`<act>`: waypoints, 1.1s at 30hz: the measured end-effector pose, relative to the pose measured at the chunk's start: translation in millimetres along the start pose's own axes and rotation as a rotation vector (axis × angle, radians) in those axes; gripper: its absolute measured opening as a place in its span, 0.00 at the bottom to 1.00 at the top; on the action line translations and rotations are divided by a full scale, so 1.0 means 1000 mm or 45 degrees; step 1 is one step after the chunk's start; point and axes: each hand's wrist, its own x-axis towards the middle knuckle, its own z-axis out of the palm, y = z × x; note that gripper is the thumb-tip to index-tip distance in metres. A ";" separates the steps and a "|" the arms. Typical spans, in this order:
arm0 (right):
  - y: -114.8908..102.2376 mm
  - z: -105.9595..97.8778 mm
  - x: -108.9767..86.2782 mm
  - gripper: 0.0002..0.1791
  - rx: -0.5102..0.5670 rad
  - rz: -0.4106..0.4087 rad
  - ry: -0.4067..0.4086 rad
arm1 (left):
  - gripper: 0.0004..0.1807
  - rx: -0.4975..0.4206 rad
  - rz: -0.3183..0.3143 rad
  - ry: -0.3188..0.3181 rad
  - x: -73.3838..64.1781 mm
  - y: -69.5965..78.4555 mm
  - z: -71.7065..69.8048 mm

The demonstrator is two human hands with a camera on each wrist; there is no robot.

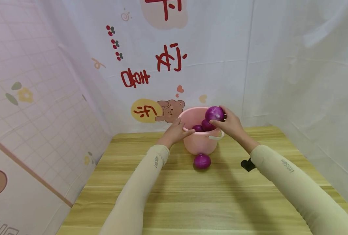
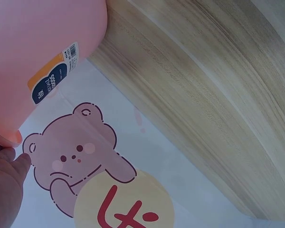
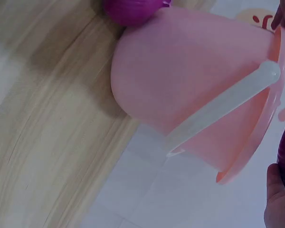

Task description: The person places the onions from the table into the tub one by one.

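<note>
A pink bucket (image 1: 200, 143) with a white handle (image 3: 223, 109) stands upright at the back of the table. My left hand (image 1: 175, 132) grips its rim on the left side; in the left wrist view, the fingers (image 2: 7, 154) meet the lip. Over the right side of the opening, my right hand (image 1: 231, 124) holds a purple onion (image 1: 214, 114) between thumb and fingers. Inside the bucket lie at least two more purple onions (image 1: 198, 128), partly hidden by the wall and the held one. Another onion (image 1: 202, 161) sits on the table just in front of the bucket.
The wooden table (image 1: 191, 202) ends at a white printed cloth (image 1: 221, 78) behind the bucket. More cloth hangs along the left and right sides. A small black object (image 1: 248, 164) shows beside the right sleeve.
</note>
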 end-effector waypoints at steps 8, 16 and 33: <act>0.002 0.007 0.018 0.50 -0.069 0.020 -0.011 | 0.49 -0.018 0.008 0.014 0.002 0.000 0.002; -0.001 0.009 0.014 0.52 -0.027 0.035 -0.006 | 0.47 -0.015 -0.009 0.016 0.002 -0.001 0.003; 0.008 0.012 -0.005 0.47 0.042 0.008 0.046 | 0.46 -0.003 -0.012 0.016 0.001 0.001 0.001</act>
